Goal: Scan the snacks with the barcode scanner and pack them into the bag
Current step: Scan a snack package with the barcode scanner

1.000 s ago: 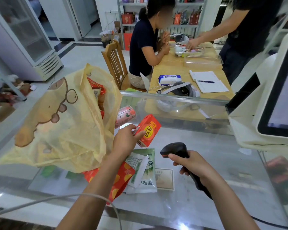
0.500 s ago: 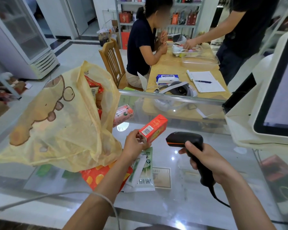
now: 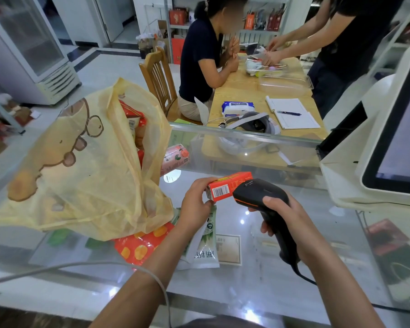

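Note:
My left hand (image 3: 197, 200) grips a small orange carton (image 3: 227, 188) above the glass counter, its barcode end turned toward the scanner. My right hand (image 3: 285, 223) holds the black barcode scanner (image 3: 262, 197) by its handle, the head almost touching the carton. A yellow plastic bag (image 3: 81, 166) with a bear print stands open at the left, with red packets inside. A pink packet (image 3: 175, 158) lies behind the bag. A red-orange packet (image 3: 140, 245) and a white-green pouch (image 3: 205, 245) lie flat under my left forearm.
The glass counter (image 3: 258, 280) has a raised back edge. A white checkout terminal (image 3: 388, 143) fills the right side. Beyond stands a wooden table (image 3: 242, 91) with a notebook, wipes and a headset; one person sits there, another leans over it. A wooden chair (image 3: 159, 76) stands beside it.
My left hand turned the orange carton so its barcode faces the scanner. My right hand raised the scanner and brought it up close to the carton.

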